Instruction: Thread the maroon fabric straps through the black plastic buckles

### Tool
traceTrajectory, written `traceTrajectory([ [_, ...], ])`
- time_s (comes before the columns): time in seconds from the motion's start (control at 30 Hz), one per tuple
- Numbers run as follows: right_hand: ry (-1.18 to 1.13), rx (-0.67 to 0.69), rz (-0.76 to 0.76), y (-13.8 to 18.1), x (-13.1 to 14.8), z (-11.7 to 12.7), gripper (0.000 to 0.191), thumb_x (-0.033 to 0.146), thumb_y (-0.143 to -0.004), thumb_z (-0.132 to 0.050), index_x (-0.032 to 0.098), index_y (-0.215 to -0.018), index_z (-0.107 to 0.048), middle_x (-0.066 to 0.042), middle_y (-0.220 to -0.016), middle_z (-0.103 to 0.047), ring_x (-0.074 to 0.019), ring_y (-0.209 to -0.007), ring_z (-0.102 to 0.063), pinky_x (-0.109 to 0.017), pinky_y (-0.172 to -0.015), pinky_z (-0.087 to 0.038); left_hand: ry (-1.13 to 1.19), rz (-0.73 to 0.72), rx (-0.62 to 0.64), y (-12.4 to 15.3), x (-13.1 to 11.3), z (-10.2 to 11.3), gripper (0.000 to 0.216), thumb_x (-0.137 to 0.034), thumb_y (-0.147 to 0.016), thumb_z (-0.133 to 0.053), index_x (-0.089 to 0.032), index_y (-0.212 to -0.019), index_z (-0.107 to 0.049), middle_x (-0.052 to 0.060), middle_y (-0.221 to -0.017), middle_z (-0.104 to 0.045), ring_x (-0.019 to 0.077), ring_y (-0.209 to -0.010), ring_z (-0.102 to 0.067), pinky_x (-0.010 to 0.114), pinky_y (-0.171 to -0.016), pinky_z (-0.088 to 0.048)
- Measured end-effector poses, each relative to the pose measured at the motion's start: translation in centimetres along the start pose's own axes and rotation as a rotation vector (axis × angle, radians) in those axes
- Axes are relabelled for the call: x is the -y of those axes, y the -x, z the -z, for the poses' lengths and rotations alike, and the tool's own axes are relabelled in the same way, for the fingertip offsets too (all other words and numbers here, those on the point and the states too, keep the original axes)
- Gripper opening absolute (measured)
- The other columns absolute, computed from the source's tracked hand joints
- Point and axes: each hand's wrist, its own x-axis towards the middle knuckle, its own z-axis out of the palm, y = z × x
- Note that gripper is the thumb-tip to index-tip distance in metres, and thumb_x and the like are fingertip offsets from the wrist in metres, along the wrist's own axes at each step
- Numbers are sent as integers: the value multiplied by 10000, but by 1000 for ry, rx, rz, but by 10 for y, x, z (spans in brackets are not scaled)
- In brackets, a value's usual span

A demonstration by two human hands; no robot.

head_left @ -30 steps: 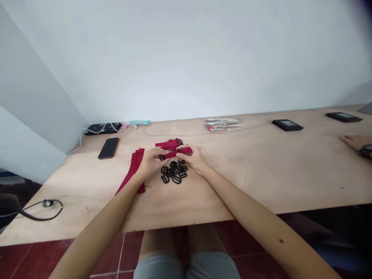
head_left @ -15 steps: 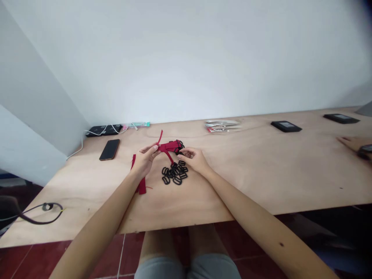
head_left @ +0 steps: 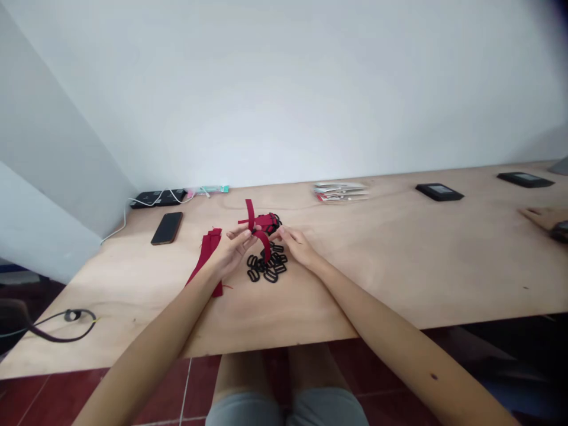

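The plywood desk (head_left: 381, 278) spans the frame, its near edge running below the hands and its far edge meeting the white wall. The hands sit well in from that near edge, at about the middle of the desk's depth, and close together. The left hand (head_left: 229, 254) pinches a red fabric strap (head_left: 262, 239) between thumb and fingers. The right hand (head_left: 298, 247) reaches in from the right, its fingertips (head_left: 277, 232) just beside the strap, though whether they touch it is hard to tell. The strap's free end stands roughly upright, then arcs down and right toward the pile of black plastic slider rings (head_left: 268, 264) lying just below the hands. Behind the hands, a bunched red strap with black rings (head_left: 266, 223) lies lengthwise across the frame. Left of the left hand, loose red strips (head_left: 208, 254) slant toward the lower left. A black phone (head_left: 167, 228) lies farther left, and a cabled black device (head_left: 157, 198) sits at the far edge. Toward upper right are stacked packets (head_left: 339, 192) and two black tablets (head_left: 439, 191) (head_left: 525, 180). Another person's hand (head_left: 544, 218) enters at the right edge.
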Motion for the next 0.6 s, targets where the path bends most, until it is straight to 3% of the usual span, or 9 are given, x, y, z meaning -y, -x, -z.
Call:
traceTrajectory([
  [0.1, -142, 72, -84, 4, 10, -3, 570, 723, -953, -632, 195, -766, -734, -25, -749, -650, -198, -759, -587, -328, -754, -480, -89, 42, 90, 3, 6, -6, 465, -299, -684, -999, -186, -1099, -824, 112, -1174, -811, 263, -1108, -766, 412, -1038, -602],
  [0.27, -388, 113, -252, 8, 16, -3, 462, 579, -792, -861, 200, -667, -629, 29, -641, -538, -129, -599, -442, -271, -580, -341, -133, 36, 110, 3, 7, -6, 434, -298, -715, -981, -184, -1104, -826, 117, -1189, -810, 271, -1128, -764, 417, -1033, -596],
  [0.4, -565, 165, -347, 9, 23, 4, 421, 484, -736, -888, 215, -646, -578, 8, -651, -572, -146, -603, -482, -277, -557, -335, -115, -7, 87, 0, 2, -3, 375, -318, -754, -959, -196, -1085, -832, 105, -1206, -813, 267, -1177, -754, 410, -1087, -577],
  [0.5, -671, 191, -314, 10, 28, 9, 389, 447, -741, -854, 222, -621, -560, -2, -639, -537, -164, -624, -496, -310, -596, -384, -97, -27, 15, -3, -1, 0, 376, -337, -742, -968, -200, -1066, -836, 104, -1195, -816, 266, -1177, -757, 411, -1097, -576],
  [0.6, -761, 108, -255, 9, 30, 13, 380, 414, -711, -834, 238, -596, -518, -4, -647, -493, -180, -658, -479, -359, -676, -448, -122, -54, -65, -5, -3, 4, 396, -361, -719, -980, -197, -1052, -842, 105, -1160, -825, 252, -1123, -771, 408, -1072, -590],
])
